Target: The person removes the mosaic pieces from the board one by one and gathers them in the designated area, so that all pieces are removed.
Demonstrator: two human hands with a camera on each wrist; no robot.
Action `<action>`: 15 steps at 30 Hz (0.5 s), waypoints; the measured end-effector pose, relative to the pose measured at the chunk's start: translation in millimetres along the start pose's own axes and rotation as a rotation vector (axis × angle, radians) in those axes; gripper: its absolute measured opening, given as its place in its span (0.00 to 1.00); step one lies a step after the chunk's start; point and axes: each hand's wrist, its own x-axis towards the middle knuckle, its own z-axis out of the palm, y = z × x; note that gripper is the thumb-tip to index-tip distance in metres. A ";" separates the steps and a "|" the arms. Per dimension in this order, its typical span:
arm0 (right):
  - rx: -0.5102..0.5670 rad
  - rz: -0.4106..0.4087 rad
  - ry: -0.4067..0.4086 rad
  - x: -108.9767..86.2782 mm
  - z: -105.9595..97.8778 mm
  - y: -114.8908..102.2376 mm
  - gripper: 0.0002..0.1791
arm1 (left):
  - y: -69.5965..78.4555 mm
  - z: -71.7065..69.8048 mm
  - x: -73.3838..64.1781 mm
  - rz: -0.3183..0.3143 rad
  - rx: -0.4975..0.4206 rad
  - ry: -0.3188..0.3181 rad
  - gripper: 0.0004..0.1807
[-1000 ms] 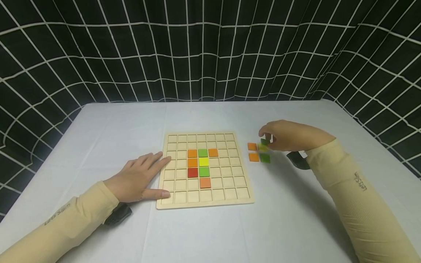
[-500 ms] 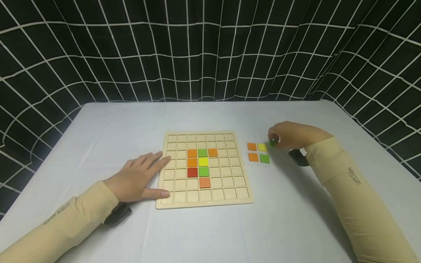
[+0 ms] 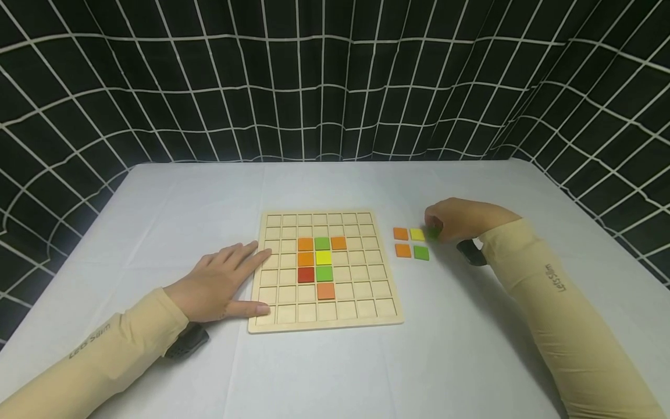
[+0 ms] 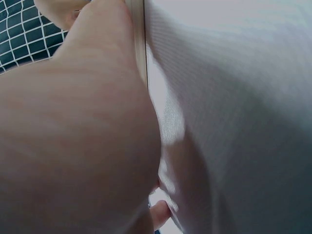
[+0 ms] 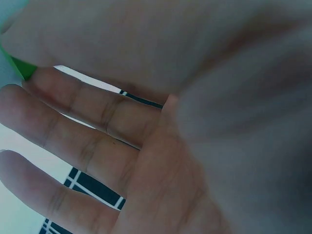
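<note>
My left hand [image 3: 217, 285] lies with fingers spread over the left edge of a wooden grid board [image 3: 361, 291]. In the board's cells sit several coloured square tiles, among them a red tile [image 3: 306, 274] and a yellow tile [image 3: 323, 258]. To the right of the board, my right hand [image 3: 458, 220] pinches a green tile [image 3: 434, 233] between thumb and index finger, close over the table. The right wrist view shows a corner of this green tile [image 5: 23, 69] between the fingertips. The left wrist view is mostly palm [image 4: 78, 136] and board edge.
Beside the board's right edge lie two orange tiles [image 3: 403, 251], a yellow tile [image 3: 417, 234] and a green tile [image 3: 421, 253] on the white tablecloth [image 3: 314, 372]. A black curtain with a white grid [image 3: 335, 75] hangs behind the table.
My right hand has moved slightly right with the green tile, away from over the loose yellow tile, then lowered a little toward the table. The left hand has stayed in place.
</note>
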 end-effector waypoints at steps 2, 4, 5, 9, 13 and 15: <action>0.005 0.007 -0.002 0.5 0.7 -0.4 0.11 | -0.5 0.6 0.1 0.000 -0.002 -0.002 0.51; 0.003 0.016 -0.007 0.9 1.3 -0.4 0.10 | -1.1 1.4 0.2 0.003 -0.003 0.000 0.51; 0.002 0.020 -0.009 1.0 1.4 -0.7 0.10 | -1.2 1.5 0.2 0.004 -0.004 0.001 0.51; -0.009 0.032 -0.015 1.9 2.2 -1.4 0.10 | -1.2 2.0 0.2 0.006 -0.009 0.012 0.50; -0.004 0.039 -0.018 2.0 2.3 -3.0 0.11 | -1.3 2.6 0.7 0.007 -0.010 0.017 0.51; -0.002 0.040 -0.018 2.1 2.4 -3.4 0.12 | -1.2 2.7 0.7 0.005 -0.006 0.010 0.51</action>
